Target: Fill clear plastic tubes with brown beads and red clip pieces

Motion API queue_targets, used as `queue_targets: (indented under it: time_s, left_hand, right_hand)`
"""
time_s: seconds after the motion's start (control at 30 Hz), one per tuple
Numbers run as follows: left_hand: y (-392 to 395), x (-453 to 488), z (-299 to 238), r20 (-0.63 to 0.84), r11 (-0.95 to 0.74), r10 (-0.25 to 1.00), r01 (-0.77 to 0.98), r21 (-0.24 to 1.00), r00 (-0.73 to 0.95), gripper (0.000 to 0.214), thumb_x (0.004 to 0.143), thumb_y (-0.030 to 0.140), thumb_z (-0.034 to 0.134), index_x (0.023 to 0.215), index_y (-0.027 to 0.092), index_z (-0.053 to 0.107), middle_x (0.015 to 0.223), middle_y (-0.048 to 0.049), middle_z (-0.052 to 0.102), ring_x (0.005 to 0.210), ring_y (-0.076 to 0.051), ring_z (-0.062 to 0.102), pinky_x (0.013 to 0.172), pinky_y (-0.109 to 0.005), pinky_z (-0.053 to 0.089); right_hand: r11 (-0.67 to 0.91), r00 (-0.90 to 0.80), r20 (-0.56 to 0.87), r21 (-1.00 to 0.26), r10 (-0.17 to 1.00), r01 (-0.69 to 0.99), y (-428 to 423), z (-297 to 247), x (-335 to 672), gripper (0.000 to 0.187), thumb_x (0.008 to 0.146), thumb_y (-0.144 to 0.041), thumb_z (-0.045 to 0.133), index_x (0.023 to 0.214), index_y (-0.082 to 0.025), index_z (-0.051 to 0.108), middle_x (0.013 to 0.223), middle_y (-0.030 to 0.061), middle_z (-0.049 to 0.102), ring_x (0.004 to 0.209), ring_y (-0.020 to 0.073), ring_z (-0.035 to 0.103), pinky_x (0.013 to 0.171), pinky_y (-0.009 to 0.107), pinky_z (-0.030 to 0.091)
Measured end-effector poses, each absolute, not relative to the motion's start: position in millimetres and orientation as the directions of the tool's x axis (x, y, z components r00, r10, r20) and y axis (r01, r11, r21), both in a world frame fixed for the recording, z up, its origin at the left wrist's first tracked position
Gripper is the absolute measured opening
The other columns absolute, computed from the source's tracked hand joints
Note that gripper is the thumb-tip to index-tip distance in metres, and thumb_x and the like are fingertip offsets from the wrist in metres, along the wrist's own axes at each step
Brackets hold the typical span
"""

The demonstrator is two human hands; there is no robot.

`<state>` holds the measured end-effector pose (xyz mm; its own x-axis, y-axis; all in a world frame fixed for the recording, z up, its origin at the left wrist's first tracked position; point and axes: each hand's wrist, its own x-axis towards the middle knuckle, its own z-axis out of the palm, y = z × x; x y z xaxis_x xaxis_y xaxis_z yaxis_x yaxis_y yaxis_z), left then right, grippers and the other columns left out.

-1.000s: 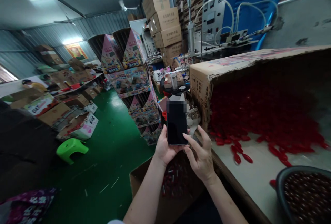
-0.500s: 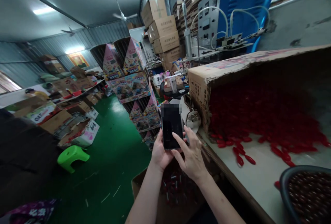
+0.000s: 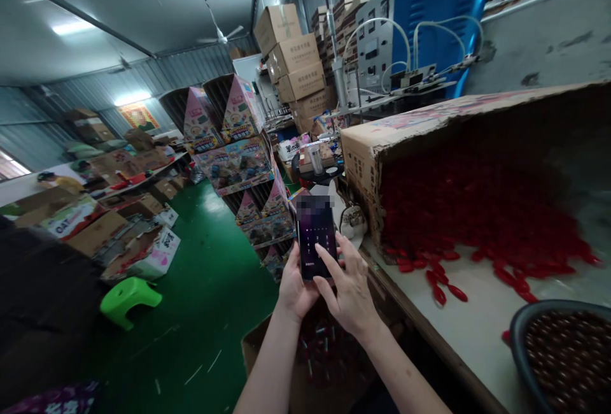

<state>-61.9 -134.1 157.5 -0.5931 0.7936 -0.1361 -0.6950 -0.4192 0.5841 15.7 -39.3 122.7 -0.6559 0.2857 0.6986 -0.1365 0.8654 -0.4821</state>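
Note:
A dark smartphone [image 3: 315,261] is held upright in front of me, its lit screen showing a number keypad. My left hand [image 3: 294,290] is wrapped round the phone's lower left side and back. The index finger of my right hand [image 3: 351,283] touches the middle of the screen, while its thumb is near the lower edge and the other fingers are spread along the right side. Below my forearms sits an open cardboard box [image 3: 252,344] with small red pieces in it, partly hidden by my arms.
On the worktable [image 3: 429,318] to the right, a tipped carton [image 3: 358,153] spills red oval pieces [image 3: 449,267]. A dark basin [image 3: 518,337] holds brown balls. Printed display boxes [image 3: 238,159] are stacked ahead. A green stool [image 3: 128,299] stands on the left floor. A person [image 3: 67,183] is far left.
The phone's screen has gone from dark to a lit keypad. My hands keep nearly the same hold, and the whole view has shifted slightly.

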Motion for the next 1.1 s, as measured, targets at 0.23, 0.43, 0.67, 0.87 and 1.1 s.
queue_targets:
  time_s: [0.23, 0.43, 0.67, 0.87, 1.1]
  left_hand:
    - [-134.0, -62.5, 150.4, -0.089, -0.427, 0.816, -0.699, 0.574, -0.571, 0.051, 0.094, 0.045, 0.035, 0.125, 0.013, 0.058, 0.119, -0.0122, 0.066, 0.12, -0.026, 0.055, 0.107, -0.04, 0.037]
    - [-136.1, -64.4, 147.2, -0.125, -0.418, 0.805, -0.703, 0.575, -0.58, 0.051, 0.093, 0.046, 0.037, 0.127, 0.014, 0.057, 0.119, -0.0111, 0.066, 0.117, -0.024, 0.058, 0.104, -0.039, 0.04]
    - [-138.4, -63.0, 151.5, -0.193, -0.395, 0.792, -0.727, 0.562, -0.58, 0.049, 0.092, 0.05, 0.037, 0.115, 0.016, 0.064, 0.107, -0.0099, 0.071, 0.095, -0.024, 0.067, 0.091, -0.043, 0.048]
    - [-135.1, -59.0, 152.2, -0.187, -0.37, 0.819, -0.748, 0.551, -0.542, 0.053, 0.092, 0.05, 0.035, 0.126, 0.014, 0.055, 0.12, -0.0148, 0.065, 0.111, -0.028, 0.06, 0.092, -0.043, 0.047]
    - [-135.7, -61.2, 148.7, -0.164, -0.356, 0.837, -0.747, 0.561, -0.522, 0.053, 0.092, 0.05, 0.036, 0.127, 0.015, 0.054, 0.119, -0.0144, 0.065, 0.11, -0.028, 0.061, 0.092, -0.044, 0.047]
  right_hand:
    - [0.867, -0.632, 0.695, -0.494, 0.342, -0.073, -36.3, 128.4, 8.2, 0.049, 0.09, -0.037, 0.049, 0.139, -0.031, 0.043, 0.153, 0.0086, 0.023, 0.136, 0.0337, 0.028, 0.103, 0.052, 0.033]
    - [0.855, -0.633, 0.691, -0.512, 0.349, -0.087, -36.9, 126.3, 9.7, 0.05, 0.09, -0.036, 0.05, 0.139, -0.032, 0.041, 0.154, 0.0077, 0.022, 0.137, 0.0334, 0.028, 0.104, 0.052, 0.033]
    - [0.817, -0.56, 0.7, -0.573, 0.443, -0.07, -31.1, 119.8, 20.5, 0.048, 0.091, -0.029, 0.047, 0.139, -0.031, 0.042, 0.153, 0.0078, 0.019, 0.136, 0.0308, 0.03, 0.106, 0.051, 0.032]
    - [0.837, -0.611, 0.682, -0.544, 0.402, -0.056, -29.0, 114.7, 21.1, 0.044, 0.091, -0.03, 0.047, 0.135, -0.032, 0.047, 0.152, 0.0077, 0.02, 0.135, 0.0318, 0.031, 0.104, 0.051, 0.034]
    - [0.831, -0.604, 0.686, -0.552, 0.406, -0.068, -30.0, 112.3, 23.3, 0.044, 0.092, -0.03, 0.047, 0.136, -0.032, 0.046, 0.152, 0.0082, 0.022, 0.136, 0.0305, 0.031, 0.105, 0.05, 0.034]
